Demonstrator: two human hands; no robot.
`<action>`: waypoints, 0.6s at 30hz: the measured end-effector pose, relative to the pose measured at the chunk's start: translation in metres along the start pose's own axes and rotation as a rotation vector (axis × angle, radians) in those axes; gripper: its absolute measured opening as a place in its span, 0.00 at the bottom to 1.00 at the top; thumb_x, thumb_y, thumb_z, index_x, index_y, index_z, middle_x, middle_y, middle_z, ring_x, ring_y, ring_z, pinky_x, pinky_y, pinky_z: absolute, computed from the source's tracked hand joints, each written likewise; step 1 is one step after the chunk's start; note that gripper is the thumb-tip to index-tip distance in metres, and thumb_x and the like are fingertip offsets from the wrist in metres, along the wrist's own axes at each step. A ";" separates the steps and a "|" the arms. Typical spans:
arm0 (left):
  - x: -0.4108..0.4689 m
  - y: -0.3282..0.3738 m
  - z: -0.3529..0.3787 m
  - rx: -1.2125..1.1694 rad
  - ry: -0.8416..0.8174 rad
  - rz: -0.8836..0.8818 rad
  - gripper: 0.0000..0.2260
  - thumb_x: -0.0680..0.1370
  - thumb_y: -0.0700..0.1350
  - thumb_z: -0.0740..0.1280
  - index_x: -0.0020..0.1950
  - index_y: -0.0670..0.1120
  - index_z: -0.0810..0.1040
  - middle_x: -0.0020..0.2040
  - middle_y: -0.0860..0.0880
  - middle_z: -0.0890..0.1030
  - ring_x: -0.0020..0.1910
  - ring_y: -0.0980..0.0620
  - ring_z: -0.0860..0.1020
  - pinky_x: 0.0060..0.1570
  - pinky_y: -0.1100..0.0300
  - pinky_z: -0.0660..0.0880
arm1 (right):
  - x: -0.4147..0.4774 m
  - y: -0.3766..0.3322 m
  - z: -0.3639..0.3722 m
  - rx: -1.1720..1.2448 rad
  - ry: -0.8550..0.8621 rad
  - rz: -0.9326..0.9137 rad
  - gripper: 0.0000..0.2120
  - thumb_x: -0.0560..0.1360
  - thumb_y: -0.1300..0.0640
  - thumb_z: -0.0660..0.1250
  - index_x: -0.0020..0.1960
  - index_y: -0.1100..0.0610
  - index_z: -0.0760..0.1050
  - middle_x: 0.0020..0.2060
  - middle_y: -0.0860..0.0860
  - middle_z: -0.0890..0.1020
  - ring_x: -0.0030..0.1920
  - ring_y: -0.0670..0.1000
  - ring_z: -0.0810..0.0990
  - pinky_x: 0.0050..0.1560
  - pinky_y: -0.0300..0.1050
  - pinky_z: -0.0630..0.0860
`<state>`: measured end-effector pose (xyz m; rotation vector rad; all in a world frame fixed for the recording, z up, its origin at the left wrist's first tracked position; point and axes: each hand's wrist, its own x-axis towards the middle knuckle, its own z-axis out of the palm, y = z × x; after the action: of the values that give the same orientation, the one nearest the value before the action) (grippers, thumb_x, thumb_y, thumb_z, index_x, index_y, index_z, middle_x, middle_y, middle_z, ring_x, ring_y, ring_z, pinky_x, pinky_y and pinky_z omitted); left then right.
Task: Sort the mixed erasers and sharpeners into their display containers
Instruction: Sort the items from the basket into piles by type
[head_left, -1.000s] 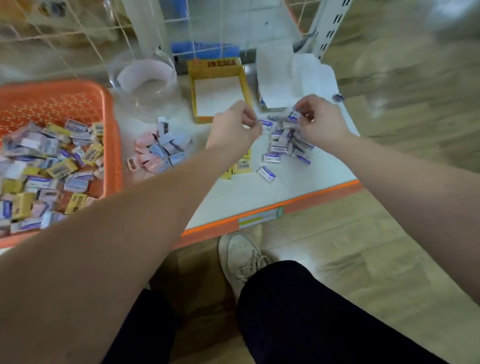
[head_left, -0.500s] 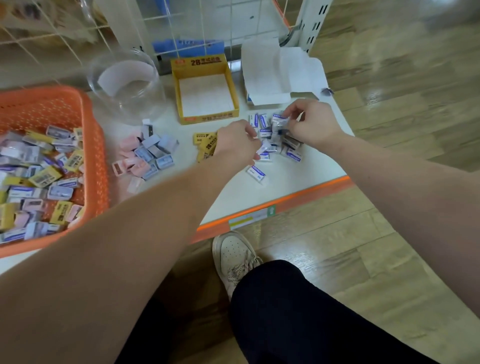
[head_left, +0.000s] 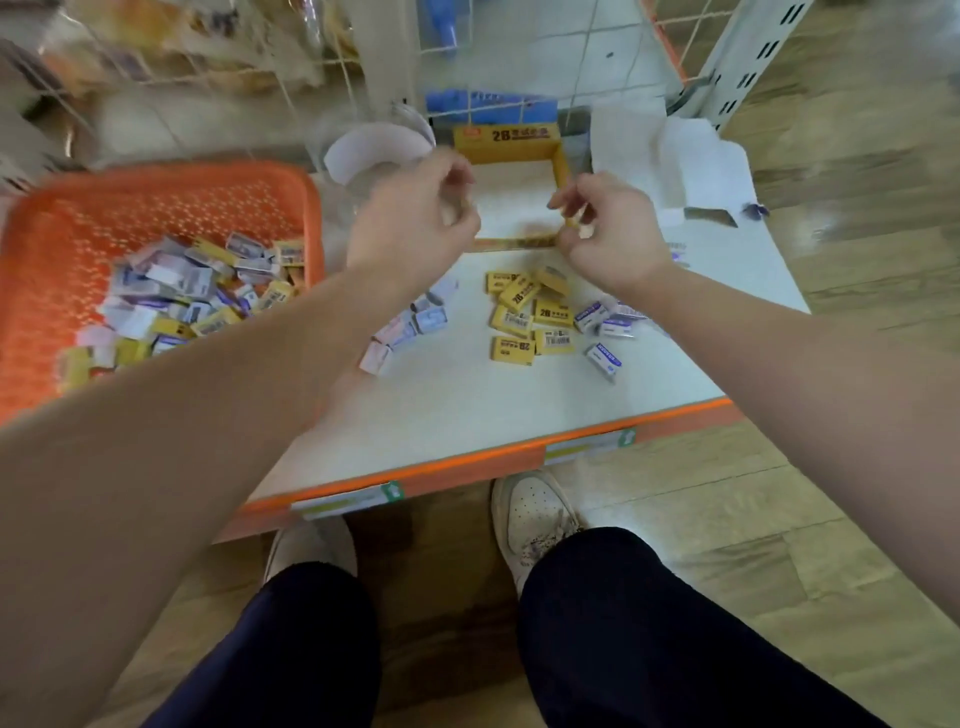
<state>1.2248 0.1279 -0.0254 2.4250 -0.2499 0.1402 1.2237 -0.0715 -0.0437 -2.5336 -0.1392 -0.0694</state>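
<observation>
Yellow box (head_left: 506, 140) taken as landmark; both hands held over its open top, equally near. Right hand (head_left: 610, 236) at right wall, fingers curled, small yellow piece (head_left: 575, 221) pinched, judged an eraser, axis not made out. Left hand (head_left: 415, 228) curled; contents cannot be told. Loose yellow erasers (head_left: 530, 317) scattered on shelf (head_left: 467, 405) just in front of box; orange basket (head_left: 156, 208) to its left.

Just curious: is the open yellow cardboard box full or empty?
Seemingly empty: the yellow cardboard box shows only a bare pale floor where visible.
</observation>
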 end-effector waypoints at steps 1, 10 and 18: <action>-0.001 -0.008 -0.009 0.033 0.035 -0.017 0.10 0.75 0.47 0.63 0.56 0.49 0.75 0.46 0.55 0.76 0.42 0.53 0.73 0.42 0.60 0.69 | 0.003 -0.008 0.005 -0.002 -0.006 -0.019 0.13 0.69 0.63 0.63 0.53 0.58 0.77 0.44 0.49 0.74 0.43 0.48 0.71 0.48 0.38 0.68; -0.037 -0.086 -0.089 0.067 0.260 -0.137 0.11 0.75 0.45 0.61 0.56 0.45 0.75 0.54 0.49 0.77 0.54 0.47 0.73 0.46 0.61 0.65 | 0.023 -0.105 0.053 0.048 0.007 -0.184 0.12 0.69 0.60 0.62 0.49 0.58 0.79 0.47 0.54 0.80 0.47 0.51 0.76 0.46 0.33 0.65; -0.078 -0.159 -0.125 0.407 -0.188 -0.269 0.18 0.75 0.50 0.64 0.65 0.52 0.72 0.69 0.46 0.70 0.70 0.43 0.61 0.69 0.42 0.58 | 0.016 -0.193 0.104 0.122 -0.091 -0.408 0.08 0.72 0.59 0.64 0.49 0.58 0.79 0.44 0.50 0.77 0.46 0.48 0.75 0.49 0.40 0.70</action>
<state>1.1783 0.3386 -0.0435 2.8513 0.0300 -0.1751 1.2193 0.1470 -0.0192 -2.3502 -0.6747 -0.1025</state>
